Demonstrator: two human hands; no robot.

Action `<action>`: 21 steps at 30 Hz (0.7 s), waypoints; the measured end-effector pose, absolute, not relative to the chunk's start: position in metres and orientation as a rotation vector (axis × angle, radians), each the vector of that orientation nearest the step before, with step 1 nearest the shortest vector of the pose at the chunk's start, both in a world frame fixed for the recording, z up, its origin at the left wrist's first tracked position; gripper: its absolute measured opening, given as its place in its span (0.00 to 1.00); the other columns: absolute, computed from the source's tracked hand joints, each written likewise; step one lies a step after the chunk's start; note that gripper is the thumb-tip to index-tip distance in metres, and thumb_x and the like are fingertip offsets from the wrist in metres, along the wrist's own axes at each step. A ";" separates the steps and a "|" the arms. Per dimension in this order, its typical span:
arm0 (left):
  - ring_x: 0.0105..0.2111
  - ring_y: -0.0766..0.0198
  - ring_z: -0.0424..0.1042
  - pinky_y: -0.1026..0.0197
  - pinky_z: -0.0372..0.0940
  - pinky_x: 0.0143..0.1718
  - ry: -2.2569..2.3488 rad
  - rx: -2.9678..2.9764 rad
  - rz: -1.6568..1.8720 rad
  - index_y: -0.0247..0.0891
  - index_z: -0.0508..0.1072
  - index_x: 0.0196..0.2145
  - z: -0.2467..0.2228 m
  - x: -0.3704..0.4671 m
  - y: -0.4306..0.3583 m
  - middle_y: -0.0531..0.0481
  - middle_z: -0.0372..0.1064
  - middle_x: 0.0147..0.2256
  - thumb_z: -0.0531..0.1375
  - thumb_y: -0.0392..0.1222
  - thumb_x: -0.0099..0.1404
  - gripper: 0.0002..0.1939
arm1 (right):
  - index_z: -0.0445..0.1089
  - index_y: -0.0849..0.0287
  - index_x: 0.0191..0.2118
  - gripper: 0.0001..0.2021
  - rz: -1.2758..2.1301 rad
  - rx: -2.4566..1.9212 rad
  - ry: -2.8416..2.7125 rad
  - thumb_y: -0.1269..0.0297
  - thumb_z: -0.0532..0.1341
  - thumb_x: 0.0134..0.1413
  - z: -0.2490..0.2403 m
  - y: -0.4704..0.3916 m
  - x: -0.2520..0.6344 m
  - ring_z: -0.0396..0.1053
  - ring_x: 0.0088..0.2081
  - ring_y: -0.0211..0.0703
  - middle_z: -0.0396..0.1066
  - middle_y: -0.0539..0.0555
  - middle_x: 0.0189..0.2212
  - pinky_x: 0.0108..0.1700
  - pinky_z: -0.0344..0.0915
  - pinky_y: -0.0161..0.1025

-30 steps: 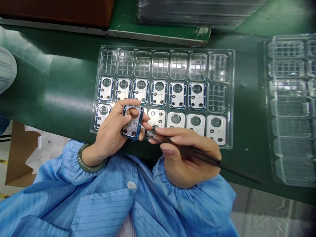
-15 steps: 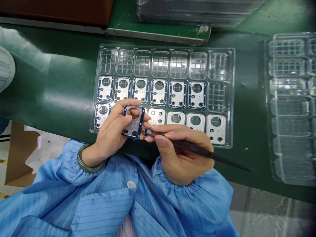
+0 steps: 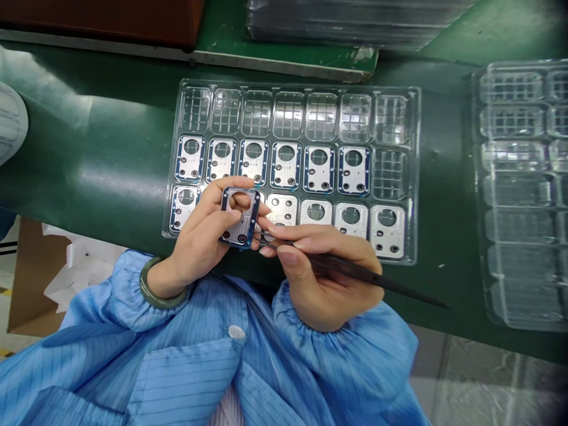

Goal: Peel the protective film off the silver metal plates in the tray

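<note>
Between thumb and fingers, my left hand grips a small metal plate with a dark blue border, one large round hole and smaller dark-ringed holes. My right hand is closed around black tweezers, whose tips are at the plate's lower right edge; whether they touch it I cannot tell. Behind both hands lies a clear plastic tray with rows of pockets. Its middle row holds several blue-edged plates. Plain silver plates fill pockets in the near row, partly hidden by my hands.
Stacked clear trays lie on the green table at the right. Along the back are a brown box and a dark wrapped stack. A white round object is at the left edge, a cardboard box below it.
Almost nothing differs. Both hands keep their hold on the plate and the tweezers, and the view has shifted very slightly.
</note>
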State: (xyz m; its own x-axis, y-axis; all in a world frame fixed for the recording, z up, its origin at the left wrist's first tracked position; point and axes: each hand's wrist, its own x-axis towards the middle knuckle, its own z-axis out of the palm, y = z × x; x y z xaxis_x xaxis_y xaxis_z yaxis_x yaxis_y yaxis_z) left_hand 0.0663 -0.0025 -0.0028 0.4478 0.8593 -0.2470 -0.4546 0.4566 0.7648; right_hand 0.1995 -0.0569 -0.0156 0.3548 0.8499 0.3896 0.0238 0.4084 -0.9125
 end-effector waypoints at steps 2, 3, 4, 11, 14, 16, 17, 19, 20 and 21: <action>0.26 0.68 0.73 0.65 0.72 0.28 0.693 0.673 0.899 0.39 0.66 0.46 -0.003 0.066 -0.003 0.52 0.72 0.34 0.53 0.33 0.62 0.14 | 0.72 0.53 0.37 0.11 0.669 -1.044 -1.090 0.76 0.67 0.50 -0.015 -0.057 0.199 0.78 0.35 0.44 0.78 0.49 0.34 0.36 0.79 0.43; 0.26 0.68 0.73 0.64 0.72 0.28 0.697 0.672 0.904 0.39 0.66 0.46 -0.003 0.066 -0.003 0.52 0.72 0.34 0.53 0.33 0.62 0.14 | 0.72 0.53 0.37 0.11 0.670 -1.051 -1.099 0.76 0.67 0.50 -0.015 -0.057 0.198 0.78 0.35 0.43 0.78 0.49 0.34 0.36 0.79 0.43; 0.26 0.68 0.73 0.64 0.72 0.28 0.705 0.671 0.911 0.39 0.66 0.46 -0.003 0.066 -0.003 0.52 0.72 0.34 0.53 0.33 0.63 0.14 | 0.72 0.53 0.37 0.11 0.669 -1.054 -1.106 0.76 0.67 0.50 -0.015 -0.057 0.198 0.78 0.34 0.43 0.78 0.49 0.34 0.36 0.79 0.43; 0.32 0.64 0.75 0.64 0.71 0.28 0.757 0.667 0.915 0.39 0.66 0.46 -0.001 0.067 -0.003 0.51 0.70 0.34 0.54 0.35 0.62 0.14 | 0.71 0.55 0.36 0.09 0.664 -1.043 -1.132 0.76 0.66 0.51 -0.014 -0.055 0.199 0.77 0.32 0.43 0.77 0.51 0.32 0.35 0.79 0.45; 0.32 0.63 0.75 0.64 0.71 0.27 0.763 0.659 0.898 0.40 0.65 0.46 -0.001 0.067 -0.003 0.51 0.70 0.35 0.55 0.36 0.62 0.14 | 0.71 0.55 0.35 0.08 0.678 -1.051 -1.129 0.75 0.66 0.51 -0.012 -0.055 0.199 0.77 0.30 0.43 0.77 0.50 0.31 0.33 0.79 0.43; 0.32 0.63 0.76 0.64 0.71 0.27 0.754 0.649 0.895 0.40 0.65 0.46 -0.001 0.067 -0.003 0.51 0.70 0.36 0.55 0.36 0.62 0.14 | 0.71 0.54 0.34 0.06 0.669 -1.060 -1.118 0.73 0.65 0.53 -0.011 -0.055 0.199 0.76 0.27 0.40 0.77 0.50 0.30 0.28 0.77 0.40; 0.32 0.63 0.76 0.64 0.70 0.27 0.748 0.645 0.896 0.40 0.65 0.46 0.000 0.068 -0.003 0.51 0.70 0.35 0.55 0.36 0.62 0.14 | 0.71 0.54 0.34 0.05 0.656 -1.062 -1.105 0.72 0.65 0.54 -0.011 -0.055 0.199 0.75 0.25 0.39 0.77 0.49 0.30 0.25 0.75 0.38; 0.32 0.63 0.76 0.65 0.70 0.27 0.740 0.639 0.903 0.39 0.64 0.46 0.000 0.069 -0.002 0.51 0.70 0.34 0.55 0.36 0.62 0.13 | 0.71 0.54 0.34 0.04 0.620 -1.068 -1.071 0.70 0.65 0.55 -0.012 -0.055 0.200 0.72 0.21 0.36 0.77 0.49 0.30 0.20 0.71 0.35; 0.32 0.63 0.76 0.65 0.70 0.26 0.741 0.636 0.904 0.39 0.64 0.46 0.001 0.069 -0.002 0.51 0.70 0.34 0.55 0.36 0.62 0.13 | 0.71 0.53 0.35 0.04 0.600 -1.075 -1.052 0.68 0.65 0.55 -0.012 -0.055 0.200 0.71 0.20 0.35 0.77 0.48 0.30 0.18 0.70 0.35; 0.31 0.63 0.76 0.65 0.70 0.26 0.744 0.635 0.906 0.39 0.64 0.46 0.001 0.069 -0.002 0.52 0.70 0.33 0.55 0.37 0.62 0.13 | 0.71 0.53 0.35 0.03 0.579 -1.084 -1.034 0.67 0.66 0.55 -0.012 -0.055 0.199 0.70 0.20 0.35 0.76 0.48 0.30 0.18 0.69 0.34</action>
